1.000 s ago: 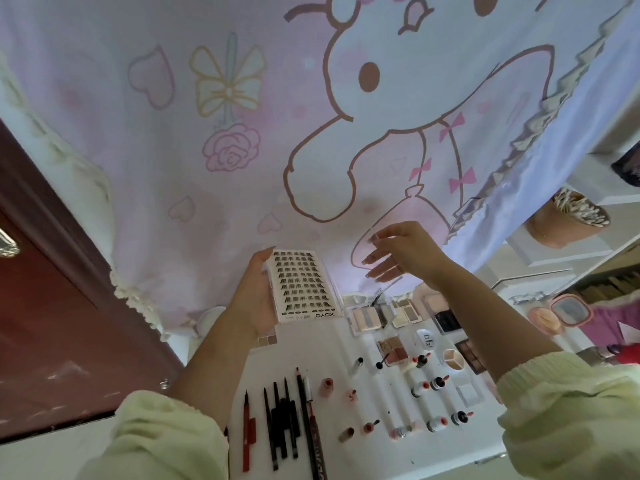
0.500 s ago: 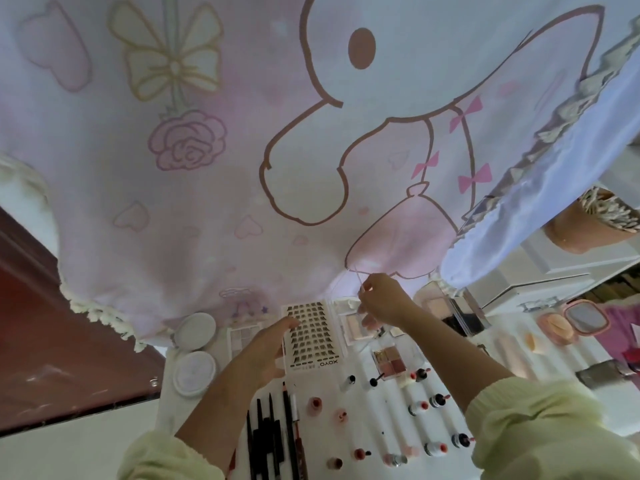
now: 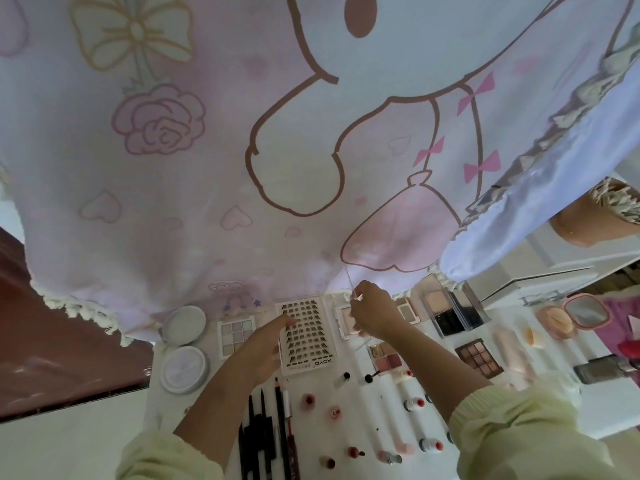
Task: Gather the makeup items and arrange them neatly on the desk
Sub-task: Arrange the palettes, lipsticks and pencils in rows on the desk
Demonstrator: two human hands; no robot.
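Left grip (image 3: 263,344) lies flat-fingered on the white tabletop (image 3: 374,427) at the left edge of the false-lash tray (image 3: 304,336), while the right grip (image 3: 372,313) pinches a thin clear piece (image 3: 349,284) I can't identify. That tray looks like light, stiff card, best lifted by its edges, clear of the delicate lashes. "XOYO" is printed at its near end.
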